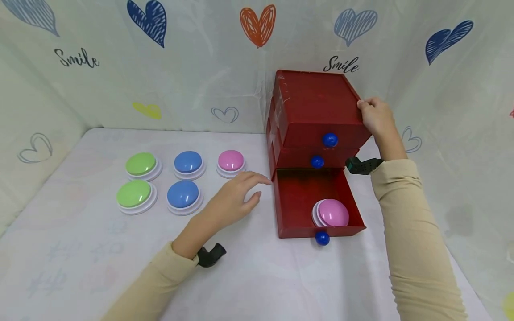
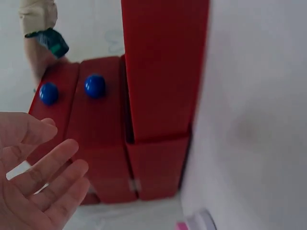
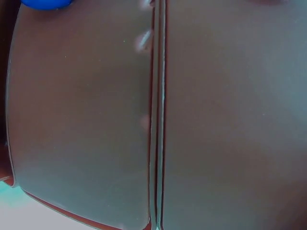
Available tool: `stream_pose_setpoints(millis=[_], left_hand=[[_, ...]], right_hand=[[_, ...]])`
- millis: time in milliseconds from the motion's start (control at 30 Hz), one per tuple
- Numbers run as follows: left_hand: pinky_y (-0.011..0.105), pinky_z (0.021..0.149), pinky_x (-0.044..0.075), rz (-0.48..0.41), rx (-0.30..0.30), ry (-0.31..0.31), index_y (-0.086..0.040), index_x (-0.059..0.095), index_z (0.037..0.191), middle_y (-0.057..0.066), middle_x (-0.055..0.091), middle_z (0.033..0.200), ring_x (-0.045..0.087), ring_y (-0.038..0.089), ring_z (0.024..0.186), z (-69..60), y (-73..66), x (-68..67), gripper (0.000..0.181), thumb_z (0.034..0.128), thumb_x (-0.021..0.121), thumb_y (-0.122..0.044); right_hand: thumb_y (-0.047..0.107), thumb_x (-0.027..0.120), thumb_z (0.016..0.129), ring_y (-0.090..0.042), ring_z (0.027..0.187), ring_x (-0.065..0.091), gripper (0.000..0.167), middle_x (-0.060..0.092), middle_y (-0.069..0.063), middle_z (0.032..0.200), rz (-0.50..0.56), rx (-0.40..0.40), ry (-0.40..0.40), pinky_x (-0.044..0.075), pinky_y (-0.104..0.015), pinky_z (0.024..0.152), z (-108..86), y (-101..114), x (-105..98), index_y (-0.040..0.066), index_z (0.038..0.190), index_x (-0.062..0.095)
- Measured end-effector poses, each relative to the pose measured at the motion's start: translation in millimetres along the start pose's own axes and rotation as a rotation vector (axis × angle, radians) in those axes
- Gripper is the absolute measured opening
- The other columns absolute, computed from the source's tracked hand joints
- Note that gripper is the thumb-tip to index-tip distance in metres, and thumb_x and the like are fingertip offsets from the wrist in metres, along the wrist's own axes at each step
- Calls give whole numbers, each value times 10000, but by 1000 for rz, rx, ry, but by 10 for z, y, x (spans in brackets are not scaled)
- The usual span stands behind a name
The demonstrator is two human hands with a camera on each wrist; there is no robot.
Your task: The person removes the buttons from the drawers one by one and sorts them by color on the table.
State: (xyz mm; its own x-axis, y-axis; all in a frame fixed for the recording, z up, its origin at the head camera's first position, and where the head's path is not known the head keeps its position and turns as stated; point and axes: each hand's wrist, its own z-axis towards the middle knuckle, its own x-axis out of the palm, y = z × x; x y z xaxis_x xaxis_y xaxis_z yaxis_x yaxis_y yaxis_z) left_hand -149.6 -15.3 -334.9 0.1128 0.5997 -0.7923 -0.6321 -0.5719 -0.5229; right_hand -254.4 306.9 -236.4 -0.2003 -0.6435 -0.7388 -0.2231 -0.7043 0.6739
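A red three-drawer cabinet has blue round knobs. Its bottom drawer is pulled out, and a pink dome button with a white base leans at the drawer's front right. At the cabinet's top right edge my right hand grips, thumb on top; its other fingers are partly hidden. Only red cabinet panels and part of a blue knob fill the right wrist view. My left hand holds nothing, fingers loosely bent beside the drawer's left wall; the left wrist view shows its fingers spread.
Left on the white table stand two green buttons, two blue buttons and one pink button, all on white bases. Behind hangs a pale curtain printed with hearts and "Smile". The cabinet stands close to it.
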Motion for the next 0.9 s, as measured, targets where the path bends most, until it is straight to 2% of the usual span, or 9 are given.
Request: stream_pose_setpoints(millis=[133, 333, 467, 667, 900], left_hand=[[319, 950, 478, -30, 16, 80, -169, 561, 1233, 24, 558, 1258, 509, 177, 1184, 163, -143, 161, 358, 881, 608, -118], [309, 991, 446, -46, 45, 212, -200, 504, 1304, 0, 515, 1320, 464, 158, 1235, 359, -326, 352, 425, 893, 610, -183], [311, 1017, 422, -32, 60, 295, -219, 460, 1351, -9, 482, 1366, 428, 152, 1276, 464, -422, 484, 480, 895, 610, -213], [282, 1004, 428, -44, 76, 367, -242, 433, 1374, -16, 451, 1390, 404, 137, 1299, 578, -514, 697, 548, 870, 649, -236], [249, 935, 475, -52, 35, 431, -270, 426, 1381, -7, 418, 1406, 399, 145, 1299, 618, -550, 866, 595, 845, 682, -230]], right_hand=[[433, 249, 983, -168, 884, 504, 555, 494, -124, 1101, -1, -2, -1, 436, -368, 813, -2, -9, 6, 32, 1336, 399], [434, 247, 983, -187, 912, 505, 562, 491, -145, 1131, 6, 4, 4, 431, -429, 876, -3, -19, 2, 35, 1353, 385], [437, 249, 983, -171, 899, 508, 558, 493, -133, 1124, 12, 3, 5, 441, -398, 849, -4, -17, -3, 39, 1348, 388], [439, 251, 983, -154, 882, 508, 553, 496, -121, 1114, 12, 2, 1, 448, -385, 845, -4, -12, -8, 42, 1340, 396], [445, 253, 982, -162, 903, 512, 567, 494, -132, 1149, 19, 4, 6, 438, -447, 932, 4, -9, -9, 52, 1370, 381]])
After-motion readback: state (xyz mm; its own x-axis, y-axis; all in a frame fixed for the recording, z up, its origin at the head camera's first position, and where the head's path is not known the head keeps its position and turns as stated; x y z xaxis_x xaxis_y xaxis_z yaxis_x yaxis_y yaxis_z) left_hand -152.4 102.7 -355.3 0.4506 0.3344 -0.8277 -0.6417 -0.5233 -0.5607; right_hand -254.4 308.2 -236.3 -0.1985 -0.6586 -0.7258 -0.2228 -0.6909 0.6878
